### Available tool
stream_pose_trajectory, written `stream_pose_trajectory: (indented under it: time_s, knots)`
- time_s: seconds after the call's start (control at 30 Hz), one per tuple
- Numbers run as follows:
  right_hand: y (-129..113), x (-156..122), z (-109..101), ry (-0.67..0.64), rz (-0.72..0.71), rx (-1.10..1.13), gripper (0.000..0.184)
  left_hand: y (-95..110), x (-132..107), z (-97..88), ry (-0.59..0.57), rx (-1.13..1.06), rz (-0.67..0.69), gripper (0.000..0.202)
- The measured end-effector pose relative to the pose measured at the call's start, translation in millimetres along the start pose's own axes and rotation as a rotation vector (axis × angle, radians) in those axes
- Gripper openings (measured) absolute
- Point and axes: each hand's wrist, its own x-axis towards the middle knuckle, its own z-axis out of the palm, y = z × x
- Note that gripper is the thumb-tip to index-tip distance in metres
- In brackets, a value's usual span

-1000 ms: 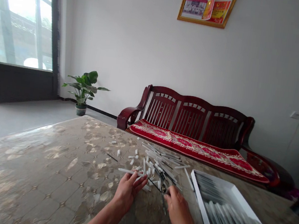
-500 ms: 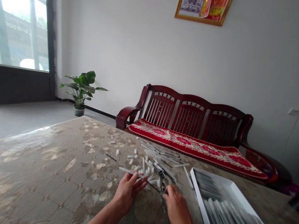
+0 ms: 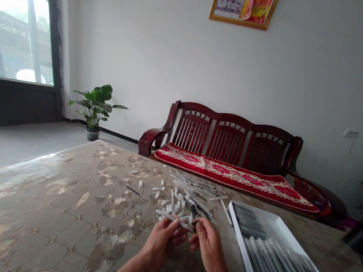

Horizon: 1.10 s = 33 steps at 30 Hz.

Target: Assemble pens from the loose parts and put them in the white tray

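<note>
My left hand (image 3: 160, 240) is closed around a pale pen barrel (image 3: 165, 215), which lies nearly level and points left past my thumb. At the barrel's right end, my right hand (image 3: 210, 249) pinches a small dark piece (image 3: 194, 222); whether it is joined to the barrel I cannot tell. Just beyond my fingers lies a loose heap of short white pen caps (image 3: 177, 207). Pale pen barrels (image 3: 185, 185) and dark pen parts are scattered behind it.
To the right, a white tray (image 3: 244, 250) holds many grey-and-white pens (image 3: 287, 270). A thin dark rod (image 3: 133, 190) lies left of the heap on the patterned tabletop (image 3: 58, 209). Behind the table stand a wooden bench (image 3: 228, 137) and a potted plant (image 3: 95, 107).
My right hand has come up from the dark parts to the barrel's right end. My left hand has shifted slightly right with the barrel. The dark rod sticking out of it no longer shows.
</note>
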Motion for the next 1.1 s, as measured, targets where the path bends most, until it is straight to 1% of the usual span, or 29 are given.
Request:
stream_pose_trajectory:
  time_s: [0.03, 0.07, 0.13, 0.17, 0.23, 0.3, 0.37, 0.43, 0.5, 0.63, 0.8, 0.87, 0.9, 0.97, 1.03, 1.1]
  knots:
    - [3, 4, -3, 0.044, 0.015, 0.007, 0.039, 2, 0, 0.4, 0.044, -0.058, -0.010, 0.014]
    - [7, 8, -6, 0.101, 0.009, -0.040, 0.039, 6, 1, 0.2, 0.084, -0.109, -0.016, 0.013]
    - [15, 16, -15, 0.196, -0.029, -0.237, 0.033, 12, 4, -1.1, 0.129, -0.184, -0.028, 0.016]
    - [18, 20, -18, 0.205, -0.056, -0.353, 0.031, 14, 5, -1.9, 0.134, -0.206, -0.034, 0.016]
    - [21, 25, -21, 0.146, -0.097, -0.565, 0.036, 16, 8, -3.3, 0.119, -0.227, -0.043, 0.015]
    - [18, 28, -20, 0.033, -0.107, -0.743, 0.039, 15, 9, -3.8, 0.098, -0.225, -0.045, 0.013]
    - [11, 30, -17, -0.073, -0.097, -0.884, 0.037, 12, 10, -3.5, 0.091, -0.216, -0.042, 0.012]
    - [4, 33, -14, -0.134, -0.089, -0.977, 0.032, 10, 10, -2.9, 0.099, -0.205, -0.033, 0.012]
    - [0, 37, -13, -0.154, -0.092, -1.019, 0.027, 9, 10, -2.7, 0.101, -0.195, -0.028, 0.011]
    - [-3, 45, -12, -0.121, -0.108, -1.014, 0.022, 8, 10, -3.6, 0.096, -0.201, -0.025, 0.009]
    - [-4, 50, -13, -0.056, -0.124, -0.959, 0.023, 8, 12, -5.2, 0.105, -0.220, -0.014, 0.012]
    - [-6, 48, -11, -0.019, -0.140, -0.863, 0.020, 8, 13, -5.0, 0.102, -0.223, -0.008, 0.013]
    - [-8, 46, -9, 0.011, -0.129, -0.741, 0.019, 8, 13, -4.7, 0.097, -0.225, -0.006, 0.013]
    - [-11, 39, -1, 0.079, -0.063, -0.368, 0.016, 7, 13, -3.8, 0.084, -0.226, -0.004, 0.014]
    - [-16, 32, 9, 0.145, 0.030, 0.019, 0.023, 6, 12, -3.0, 0.078, -0.227, -0.005, 0.014]
    - [-21, 25, 19, 0.181, 0.086, 0.231, 0.029, 5, 12, -2.9, 0.073, -0.228, -0.004, 0.015]
